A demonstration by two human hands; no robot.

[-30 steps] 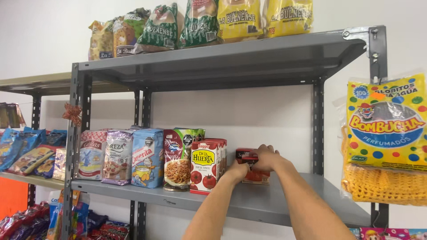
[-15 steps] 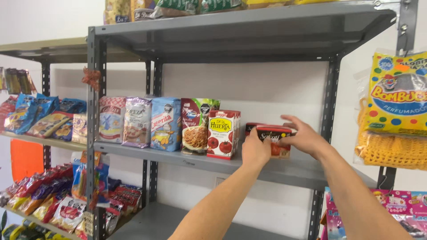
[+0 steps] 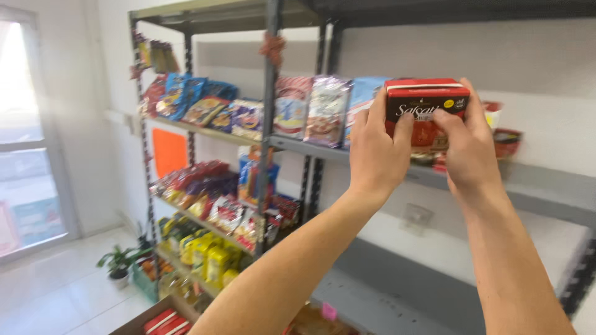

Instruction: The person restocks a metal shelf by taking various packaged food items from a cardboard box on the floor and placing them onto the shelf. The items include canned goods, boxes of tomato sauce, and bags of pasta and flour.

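Both my hands hold a small red and black box up in front of the grey metal shelf. My left hand grips its left side with fingers curled over the front. My right hand clasps its right side and lower edge. The box is lifted off the shelf board and tilted toward me. Behind it, a row of snack bags and boxes stands on the same shelf, partly hidden by my hands.
A second shelving unit to the left carries colourful bags and packets on several levels. A cardboard box with red packs sits on the floor, next to a potted plant. A bright window is at far left.
The red box has come off the shelf and toward me in both hands. The view has swung left and downward, showing the lower shelves and floor.
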